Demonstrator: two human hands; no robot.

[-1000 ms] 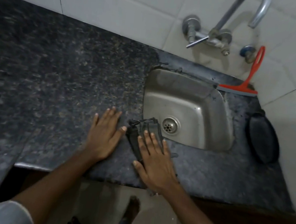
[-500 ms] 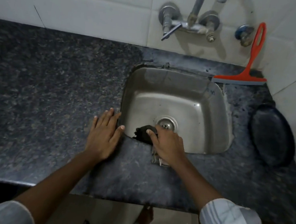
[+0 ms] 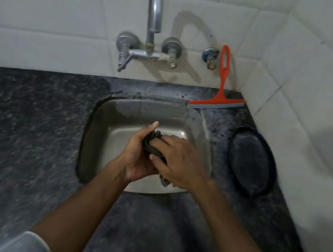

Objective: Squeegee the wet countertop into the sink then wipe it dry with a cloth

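The dark cloth (image 3: 154, 145) is mostly hidden between the left hand (image 3: 138, 154) and right hand (image 3: 180, 161), both gripping it above the steel sink (image 3: 100, 138); its drain is covered.

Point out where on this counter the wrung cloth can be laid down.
Widest bare patch: countertop left of the sink. Also the front strip between sink and counter edge, though the forearms cross it. Crowded: the right side, with the squeegee and dark round dish by the corner.

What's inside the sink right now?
Over the steel sink, the left hand and right hand grip a dark cloth. They hide the drain and much of the basin floor.
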